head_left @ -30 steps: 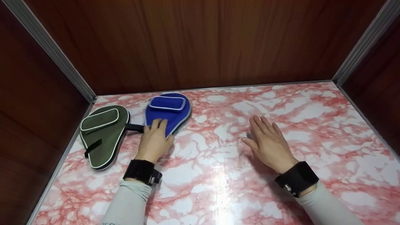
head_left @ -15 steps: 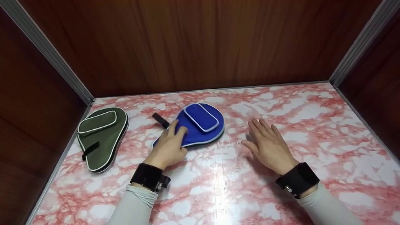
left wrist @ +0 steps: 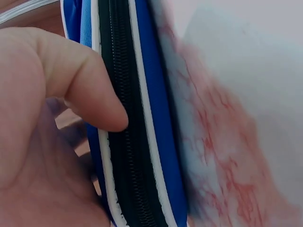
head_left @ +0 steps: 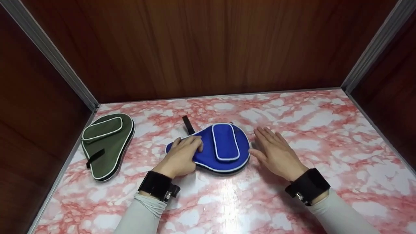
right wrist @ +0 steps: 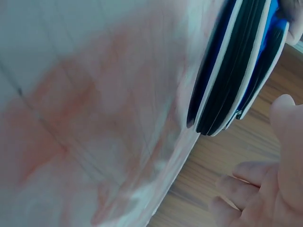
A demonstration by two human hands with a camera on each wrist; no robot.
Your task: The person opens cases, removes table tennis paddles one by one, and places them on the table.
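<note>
A blue table tennis paddle case (head_left: 205,152) with white piping lies on its back, its front pocket (head_left: 225,141) facing up and its round end to the right. My left hand (head_left: 182,156) grips the narrow handle end from above. In the left wrist view, the thumb (left wrist: 102,106) presses on the black zipper side (left wrist: 135,175). A black strap (head_left: 188,125) sticks out from the case's far edge. My right hand (head_left: 276,152), fingers straight and holding nothing, is just right of the round end, the thumb right at its rim.
A green paddle case (head_left: 109,146) with white piping and a black strap (head_left: 96,157) lies at the left side of the table (head_left: 325,136). The tabletop has a red and white marble pattern. Dark wood panels (head_left: 211,48) with metal edging stand behind and at both sides.
My left hand has brought the blue case to the right and nearer, turning it clockwise until its round end points at the right hand. The right hand and green case have stayed nearly in place.
</note>
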